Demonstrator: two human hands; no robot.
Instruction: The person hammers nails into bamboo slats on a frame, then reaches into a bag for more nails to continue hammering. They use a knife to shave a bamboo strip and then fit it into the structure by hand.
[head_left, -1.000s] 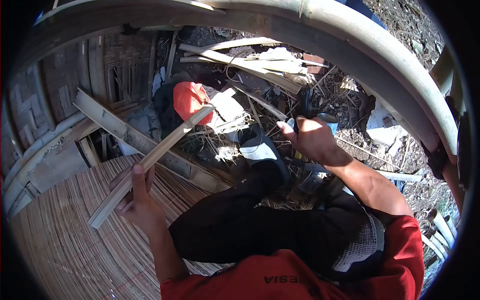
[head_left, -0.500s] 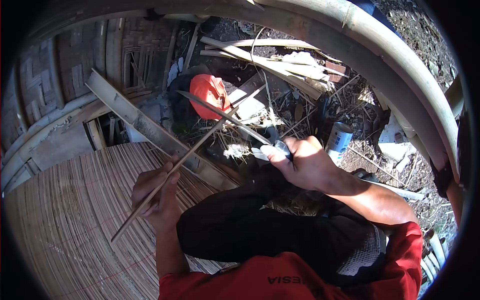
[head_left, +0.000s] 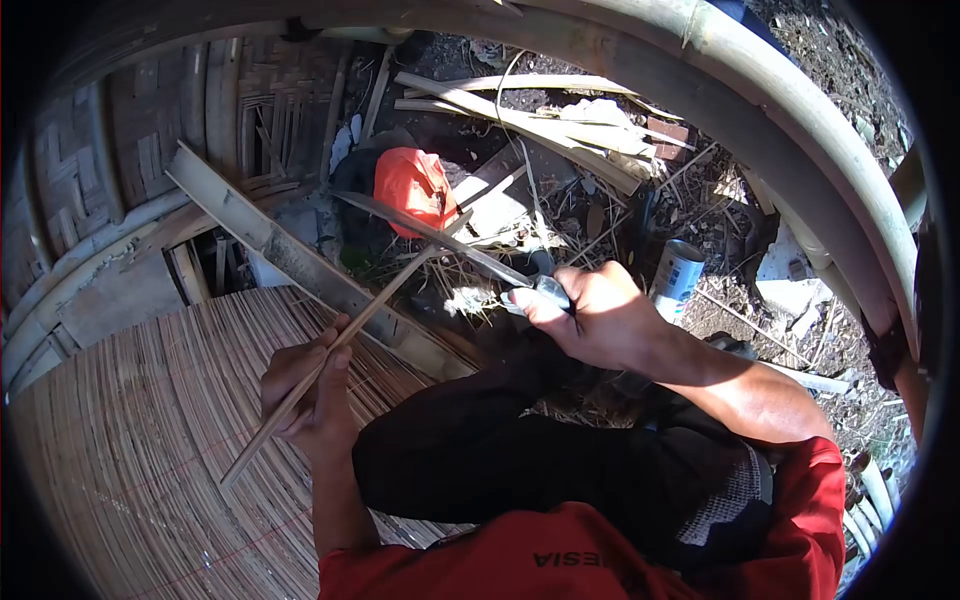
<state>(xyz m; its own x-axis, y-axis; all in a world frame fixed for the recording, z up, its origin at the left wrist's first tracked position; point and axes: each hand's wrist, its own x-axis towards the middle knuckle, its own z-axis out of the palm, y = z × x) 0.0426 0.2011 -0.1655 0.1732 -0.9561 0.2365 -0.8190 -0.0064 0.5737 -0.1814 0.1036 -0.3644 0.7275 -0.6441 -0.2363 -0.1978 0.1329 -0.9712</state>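
My left hand [head_left: 308, 388] is closed around a thin bamboo stick [head_left: 385, 293], which slants up to the right from above the slatted mat. In my right hand [head_left: 598, 315] is the handle of a long knife [head_left: 450, 243], its blade reaching out to the left. The blade crosses the stick near the stick's far end, the two overlapping in this view. A red-orange plastic bag [head_left: 412, 190] lies on the ground beyond the crossing.
A slatted bamboo surface [head_left: 150, 430] fills the lower left. Half a split bamboo pole [head_left: 270, 245] leans across its far edge. A blue can [head_left: 678, 275] stands on the ground at right, and split bamboo strips [head_left: 530, 125] lie at the back. A thick bamboo rail [head_left: 800, 120] curves along the right.
My right hand and the knife have shifted slightly left and up, the blade tip moving further left. My left hand and the stick have hardly moved.
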